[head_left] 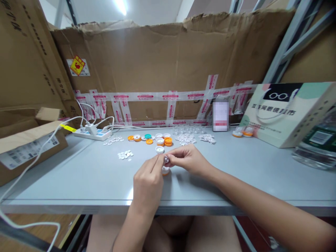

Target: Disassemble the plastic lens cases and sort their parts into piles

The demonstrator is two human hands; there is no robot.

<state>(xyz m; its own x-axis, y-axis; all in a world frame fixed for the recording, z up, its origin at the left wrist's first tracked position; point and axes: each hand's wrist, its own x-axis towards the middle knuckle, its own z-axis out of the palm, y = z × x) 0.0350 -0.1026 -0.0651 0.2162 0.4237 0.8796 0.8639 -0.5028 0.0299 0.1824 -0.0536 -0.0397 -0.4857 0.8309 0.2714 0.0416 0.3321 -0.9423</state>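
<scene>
Near the front middle of the grey table, my left hand (149, 178) and my right hand (189, 159) meet, fingertips pinched around a small white part (166, 159). Both hands grip it, one from each side. Just below it, partly hidden by my left fingers, a round white and orange piece (165, 171) rests on the table. A white round cap (159, 149) lies just behind my fingertips. Farther back are stacked orange rings (168, 141), a teal ring (148, 136) and a pile of small white parts (186, 139).
Small white discs (125, 154) lie to the left. A power strip (93, 133) with cables and an open carton (31, 147) stand farther left. At the back are clear cups (183, 129) and a phone (221, 114). A paper bag (275, 115) and a bottle (319, 143) are right.
</scene>
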